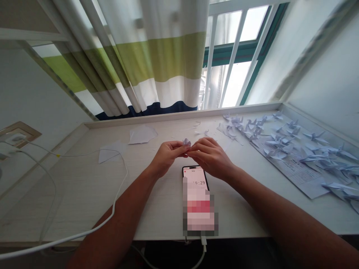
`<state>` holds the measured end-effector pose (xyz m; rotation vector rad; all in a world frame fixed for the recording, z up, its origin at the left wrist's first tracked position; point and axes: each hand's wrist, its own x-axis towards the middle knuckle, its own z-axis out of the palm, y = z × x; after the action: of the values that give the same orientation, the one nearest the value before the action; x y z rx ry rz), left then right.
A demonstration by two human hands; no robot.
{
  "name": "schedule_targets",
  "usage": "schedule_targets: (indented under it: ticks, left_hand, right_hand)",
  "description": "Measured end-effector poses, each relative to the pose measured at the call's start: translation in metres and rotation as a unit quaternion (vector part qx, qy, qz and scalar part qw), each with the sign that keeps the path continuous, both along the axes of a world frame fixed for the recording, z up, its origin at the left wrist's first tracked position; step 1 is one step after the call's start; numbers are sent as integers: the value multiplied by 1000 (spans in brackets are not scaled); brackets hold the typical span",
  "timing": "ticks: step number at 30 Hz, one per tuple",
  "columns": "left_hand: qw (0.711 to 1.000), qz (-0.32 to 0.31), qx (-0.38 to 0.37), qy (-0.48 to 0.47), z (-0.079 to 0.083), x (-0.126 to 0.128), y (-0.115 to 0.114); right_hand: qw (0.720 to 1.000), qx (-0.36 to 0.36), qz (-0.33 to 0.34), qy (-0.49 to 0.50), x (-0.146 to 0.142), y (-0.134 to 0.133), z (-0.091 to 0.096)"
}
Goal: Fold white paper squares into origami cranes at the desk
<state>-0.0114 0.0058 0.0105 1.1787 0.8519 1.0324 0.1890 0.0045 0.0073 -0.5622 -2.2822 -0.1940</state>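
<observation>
A small piece of folded white paper (186,142) is pinched between my two hands, above the middle of the white desk (157,201). My left hand (169,154) is closed on it with thumb and fingers. My right hand (209,154) meets it from the other side, its fingertips pressed together at the paper; the hand hides part of the grip. Just below my hands lies a phone (195,186) with a lit screen showing a running time, its lower part blurred out. Many folded paper cranes (276,140) are spread over the right side of the desk.
A printed sheet (294,175) lies under some cranes. White paper sheets (143,134) and another stack (110,152) rest at the left. Paper scraps (202,132) lie beyond my hands. A white cable (125,164) crosses over my left forearm. A raised ledge (168,116) borders the back.
</observation>
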Motion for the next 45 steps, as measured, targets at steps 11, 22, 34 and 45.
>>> schedule_targets:
  ticks: [11, 22, 34, 45]
  left_hand:
    - [969, -9, 149, 197, -9, 3, -7]
    - [931, -43, 268, 242, -13, 2, -9]
    - [936, 113, 255, 216, -15, 2, 3]
    - [974, 89, 156, 135, -12, 5, -2]
  right_hand:
    - [905, -331, -18, 268, 4, 5, 11]
    - [738, -600, 89, 296, 10, 23, -2]
    - [807, -519, 7, 282, 6, 26, -22]
    - [874, -399, 25, 276, -3, 11, -1]
